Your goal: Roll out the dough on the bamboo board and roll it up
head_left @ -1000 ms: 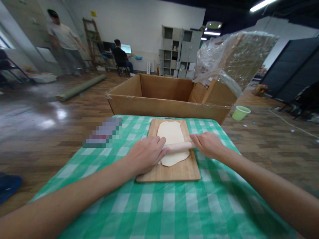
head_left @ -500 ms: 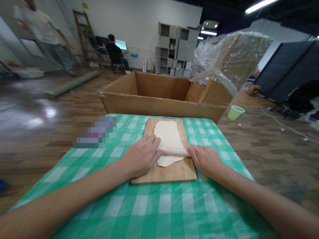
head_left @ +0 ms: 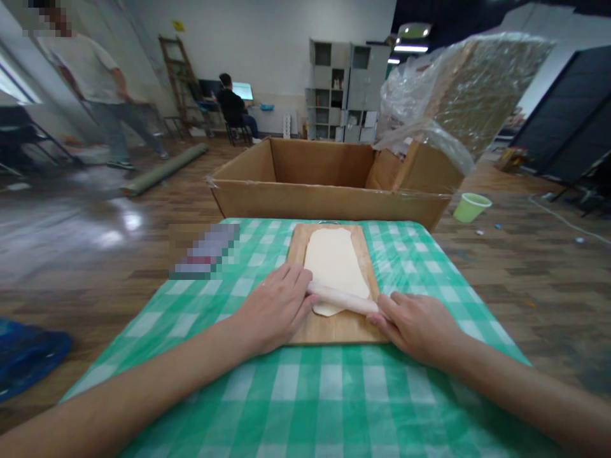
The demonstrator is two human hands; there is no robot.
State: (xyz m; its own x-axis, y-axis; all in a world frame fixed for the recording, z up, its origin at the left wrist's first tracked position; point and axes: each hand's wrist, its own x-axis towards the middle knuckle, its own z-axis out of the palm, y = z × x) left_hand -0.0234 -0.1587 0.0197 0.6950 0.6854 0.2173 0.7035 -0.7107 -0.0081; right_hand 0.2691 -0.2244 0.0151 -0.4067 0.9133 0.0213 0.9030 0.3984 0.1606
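A flat, pale sheet of dough lies lengthwise on a wooden cutting board. A light wooden rolling pin rests across the dough's near end. My left hand lies flat over the pin's left end, fingers stretched out and together. My right hand presses on the pin's right end, also with fingers extended. The board sits on a table covered with a green and white checked cloth.
An open cardboard box stands just beyond the table's far edge, with a plastic-wrapped bundle at its right. A green cup sits on the wooden floor. One person walks at the far left; another sits at a desk.
Both hands have drawn the rolling pin toward me, from the middle of the dough to its near end. The walking person at the left has moved.
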